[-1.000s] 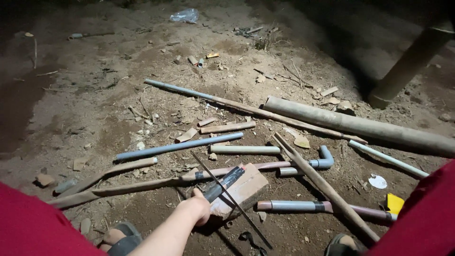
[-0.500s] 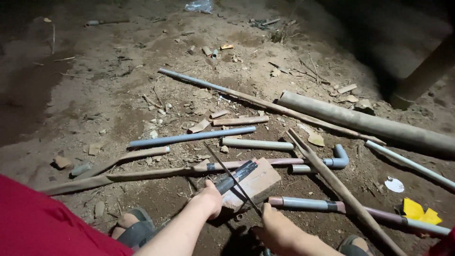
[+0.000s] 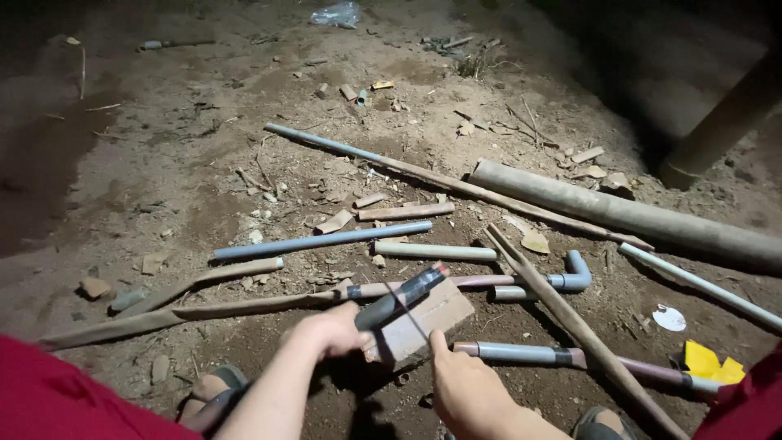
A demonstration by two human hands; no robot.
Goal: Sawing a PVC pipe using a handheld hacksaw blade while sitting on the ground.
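We had our left hand [image 3: 330, 332] closed around the dark handle of a hacksaw [image 3: 401, 297], whose thin blade ran slantwise across the top of a flat wooden block [image 3: 423, 322] lying on the dirt floor [image 3: 204, 179] at the near middle. Our right hand [image 3: 460, 383] gripped nothing; it rested just beside the block's near edge, with the thumb pressed against the wood. Just right of that hand a grey pipe with a dark band [image 3: 529, 354] lay on the ground, running off toward the right edge. Beyond the block a pale pinkish pipe met a grey elbow pipe [image 3: 570, 277], and a long wooden stick [image 3: 570, 322] crossed over both at a slant. Farther out lay a short pale pipe [image 3: 436, 251], a longer blue-grey pipe [image 3: 322, 242] and a small flat piece of wood [image 3: 406, 213]. To the left, two long brown strips of wood [image 3: 204, 305] stretched toward the near left corner of the floor. At the far right a thick bamboo pole [image 3: 619, 213] lay slanting, with a thin long pipe [image 3: 326, 143] reaching away from it toward the middle. A yellow scrap [image 3: 709, 363] and a small white disc [image 3: 669, 318] sat near the right edge. Our red clothing [image 3: 73, 399] filled the near left corner, and a sandalled foot [image 3: 216, 387] showed beside it.
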